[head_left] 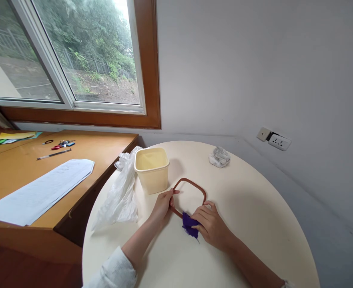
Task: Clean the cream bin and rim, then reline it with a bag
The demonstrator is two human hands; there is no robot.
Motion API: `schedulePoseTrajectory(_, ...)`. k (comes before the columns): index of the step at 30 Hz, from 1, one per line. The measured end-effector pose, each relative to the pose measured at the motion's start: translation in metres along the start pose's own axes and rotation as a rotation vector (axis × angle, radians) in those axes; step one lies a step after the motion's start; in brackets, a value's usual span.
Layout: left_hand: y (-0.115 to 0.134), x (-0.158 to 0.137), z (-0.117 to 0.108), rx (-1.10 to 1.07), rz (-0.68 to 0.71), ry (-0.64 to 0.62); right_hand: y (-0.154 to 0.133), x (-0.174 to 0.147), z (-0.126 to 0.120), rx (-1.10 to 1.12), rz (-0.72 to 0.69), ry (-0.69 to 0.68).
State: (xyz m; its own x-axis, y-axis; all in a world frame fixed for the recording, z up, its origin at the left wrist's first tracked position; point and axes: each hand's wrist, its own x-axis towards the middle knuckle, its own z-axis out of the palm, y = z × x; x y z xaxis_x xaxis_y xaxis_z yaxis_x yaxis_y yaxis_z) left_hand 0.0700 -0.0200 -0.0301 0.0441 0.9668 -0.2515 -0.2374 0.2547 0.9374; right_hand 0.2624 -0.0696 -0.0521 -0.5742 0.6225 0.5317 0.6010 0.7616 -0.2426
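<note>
Two hands hold a brown rounded frame (192,183) over a round cream table (269,224).
The left hand (163,205) pinches the frame's left side; the right hand (210,225) grips a frayed purple cloth (189,225) at its near right corner, and whether the frame touches the tabletop I cannot tell; beyond the left hand stands a pale yellow bin (153,178), a clear plastic bag (121,200) beside it, and a crumpled wad (219,157) lies farther right.

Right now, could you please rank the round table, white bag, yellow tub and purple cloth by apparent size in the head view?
Round table
White bag
Yellow tub
Purple cloth, partly behind the right hand
</note>
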Motion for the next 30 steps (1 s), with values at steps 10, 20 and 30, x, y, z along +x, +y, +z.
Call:
schedulePoseTrajectory(10,-0.0017,0.0013,-0.0005,0.004,-0.009,0.014,-0.0006,0.0002,0.0002,0.0,0.004,0.01)
schedulePoseTrajectory(20,0.0032,-0.0026,0.0024,0.008,-0.034,0.01,-0.0014,0.0002,-0.0001,0.013,0.009,0.015)
schedulePoseTrajectory(30,-0.0008,0.0,-0.0002,-0.004,-0.017,0.008,-0.0004,0.0002,0.0005,0.016,0.01,0.015)
